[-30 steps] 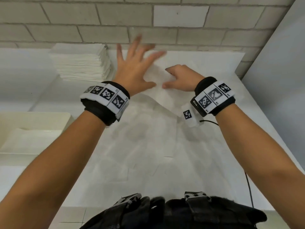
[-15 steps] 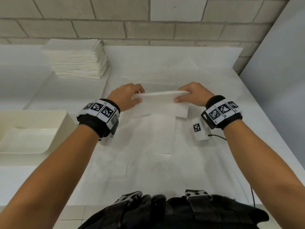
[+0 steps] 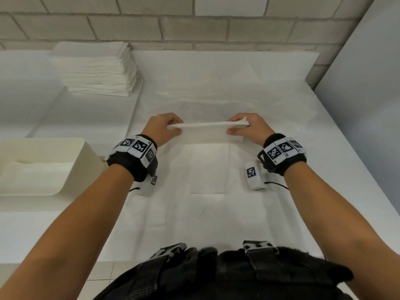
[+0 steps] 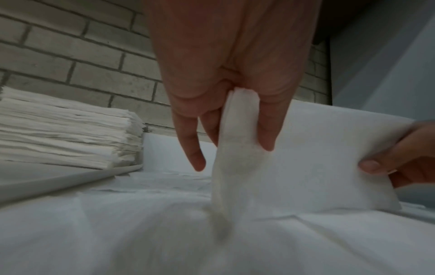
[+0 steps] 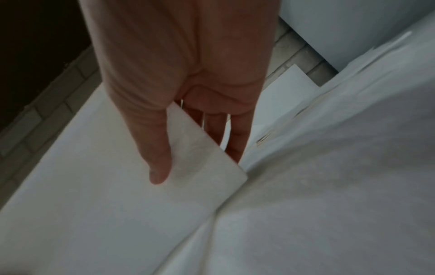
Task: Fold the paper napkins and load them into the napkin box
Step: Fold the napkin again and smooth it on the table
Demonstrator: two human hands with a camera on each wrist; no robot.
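A white paper napkin (image 3: 203,132) hangs folded between both hands, its top edge stretched level above the table. My left hand (image 3: 171,126) pinches its left end; the left wrist view shows the napkin (image 4: 306,158) held between thumb and fingers (image 4: 266,134). My right hand (image 3: 240,126) pinches the right end, and the right wrist view shows the thumb (image 5: 157,167) on the napkin (image 5: 117,195) with fingers behind it. A cream napkin box (image 3: 84,156) sits at the left with white napkins inside. A tall stack of unfolded napkins (image 3: 95,68) stands at the back left.
A white creased sheet (image 3: 207,213) covers the table under my hands. A brick wall (image 3: 173,27) runs along the back and a grey panel (image 3: 363,83) closes the right side. The stack rests on a thin tray (image 4: 70,178).
Both hands drew back from the far side of the table toward me, took hold of the napkin's ends and lifted it up off the sheet.
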